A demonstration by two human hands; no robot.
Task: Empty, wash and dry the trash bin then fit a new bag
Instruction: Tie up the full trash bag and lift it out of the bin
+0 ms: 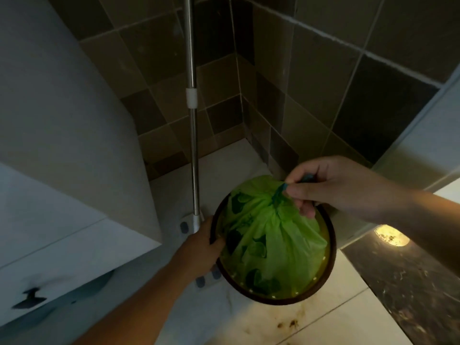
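Observation:
A round trash bin with a dark brown rim (328,267) stands on the white floor tiles, low in the middle of the view. Inside it sits a green trash bag (268,235), gathered into a bunch at its top and lifted a little above the rim. My right hand (331,188) pinches that gathered top, with the bag's blue-green drawstring between the fingers. My left hand (201,247) grips the bin's left rim, thumb over the edge. The bin's body below the rim is hidden.
A mop with a metal pole (193,125) leans in the tiled corner right behind the bin, its flat head (189,226) under my left hand. A white cabinet (62,145) with a dark knob stands at left. A dark stone threshold (408,277) lies at right. Brown stains (288,324) mark the floor.

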